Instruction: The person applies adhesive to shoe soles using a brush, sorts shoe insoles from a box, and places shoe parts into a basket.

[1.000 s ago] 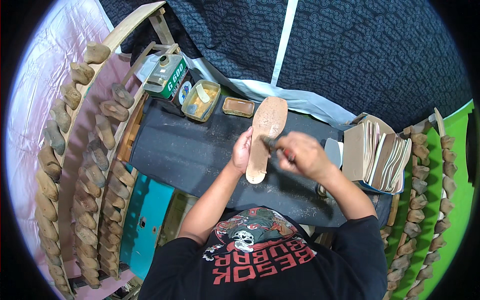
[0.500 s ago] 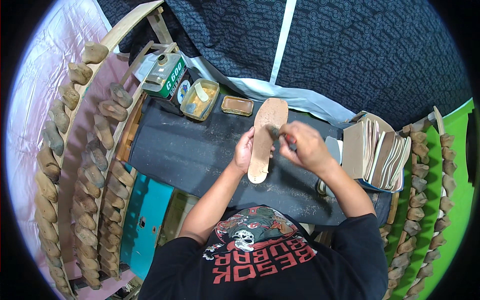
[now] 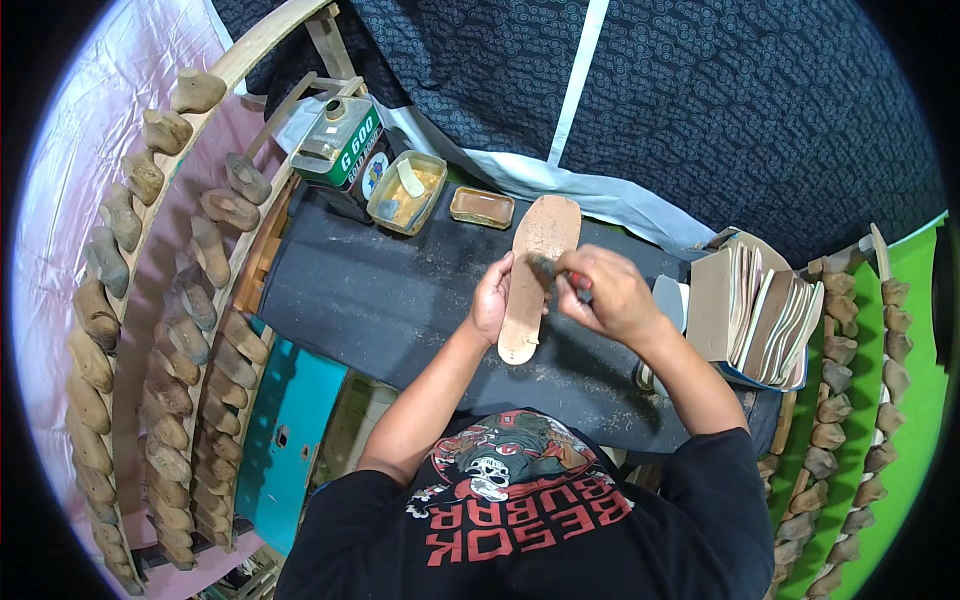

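Note:
A tan shoe sole (image 3: 521, 312) is held up over the table, toe end away from me, with rough specks on its surface. My left hand (image 3: 491, 300) grips it by its left edge, the fingers going behind. My right hand (image 3: 612, 292) is closed around a small red-handled tool (image 3: 579, 284). The tool's greyish, blurred head meets the middle of the sole, near its right edge; I cannot tell its exact kind. A small loose scrap or thread sticks out near the sole's lower right edge.
On the dark table (image 3: 350, 290), a metal can (image 3: 340, 150), a tub of yellowish paste (image 3: 407, 195) and a small brown-filled dish (image 3: 482, 207) stand at the back left. A box of soles (image 3: 760, 310) stands right. Racks of wooden shoe lasts (image 3: 95, 310) flank both sides.
The whole view has shifted slightly. My right hand has moved the tool a little along the sole, and my left hand keeps its grip.

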Motion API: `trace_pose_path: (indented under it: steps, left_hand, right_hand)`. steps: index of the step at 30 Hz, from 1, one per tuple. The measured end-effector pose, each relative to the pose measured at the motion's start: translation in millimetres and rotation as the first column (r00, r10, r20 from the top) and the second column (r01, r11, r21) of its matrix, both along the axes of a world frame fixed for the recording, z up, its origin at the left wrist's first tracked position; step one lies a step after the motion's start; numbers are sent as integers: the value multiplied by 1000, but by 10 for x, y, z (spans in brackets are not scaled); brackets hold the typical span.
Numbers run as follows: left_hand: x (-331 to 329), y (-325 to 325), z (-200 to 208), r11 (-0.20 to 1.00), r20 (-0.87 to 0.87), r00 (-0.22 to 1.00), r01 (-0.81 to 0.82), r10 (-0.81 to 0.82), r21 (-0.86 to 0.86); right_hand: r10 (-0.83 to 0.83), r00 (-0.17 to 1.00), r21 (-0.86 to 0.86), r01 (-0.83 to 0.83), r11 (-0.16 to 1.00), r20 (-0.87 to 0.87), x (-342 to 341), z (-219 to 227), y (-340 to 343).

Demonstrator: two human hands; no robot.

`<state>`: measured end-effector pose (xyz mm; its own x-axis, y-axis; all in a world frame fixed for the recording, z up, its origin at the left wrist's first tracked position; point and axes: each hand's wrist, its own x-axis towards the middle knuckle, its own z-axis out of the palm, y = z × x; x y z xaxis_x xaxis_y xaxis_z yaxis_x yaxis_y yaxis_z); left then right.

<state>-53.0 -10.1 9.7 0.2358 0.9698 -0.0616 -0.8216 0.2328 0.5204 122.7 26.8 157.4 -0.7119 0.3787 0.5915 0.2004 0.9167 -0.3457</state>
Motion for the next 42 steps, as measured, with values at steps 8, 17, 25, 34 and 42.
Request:
trace_pose_path:
  steps: [8,17,25,34,42]
  left_hand:
    - [-27,-9,-2,997,69,996,54,-58,57]
    - [-21,-54,72,996,49,998,-36,40,-76]
    - [-28,-49,-12,1000,-1,1000,19,-19,-21]
    - [-4,-20,24,999,100,994,-30,32,-17]
    - [-2,2,103,998,23,998,55,-55,-33]
  right_hand:
    - [-156,985,-348,120,930,-78,-29,-80,168]
    - [-99,989,-477,36,878,-108,-95,-151,-36]
    - [-231,961,-465,137,875,-152,-21,-73,194]
    - [308,950,3,-308,951,45,-90,-8,-221]
    - [36,999,23,-36,999,-15,175,64,9]
